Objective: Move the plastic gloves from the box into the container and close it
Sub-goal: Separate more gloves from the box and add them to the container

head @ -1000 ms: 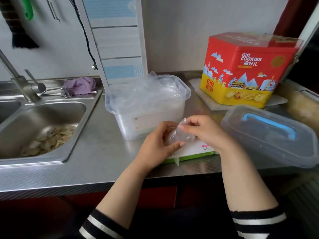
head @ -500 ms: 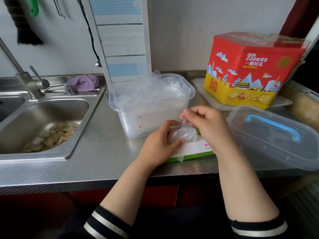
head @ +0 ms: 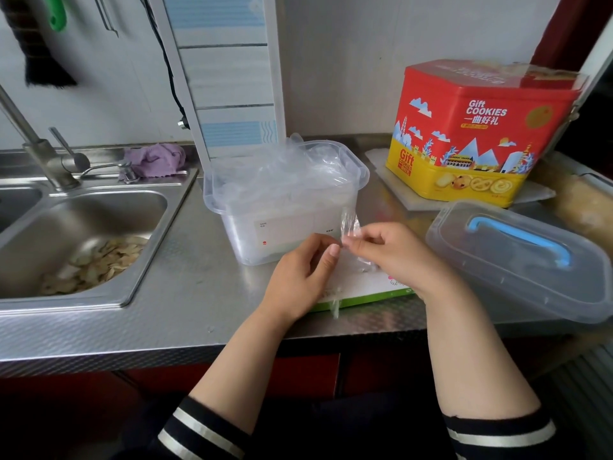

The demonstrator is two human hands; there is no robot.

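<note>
Head view showed both hands, left hand [head: 300, 273] and right hand [head: 388, 254], pinching a plastic glove [head: 350, 224] above the box [head: 365, 292] at the counter's front edge; container [head: 360, 169] already heaped, lid [head: 517, 257] still off.

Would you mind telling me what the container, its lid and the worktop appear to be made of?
The container looks like translucent plastic: the gloves show cloudily through its walls. The lid seems the same greyish plastic, with a glossy blue handle. The worktop looks like stainless steel, with a dull brushed sheen and blurred reflections.
</note>
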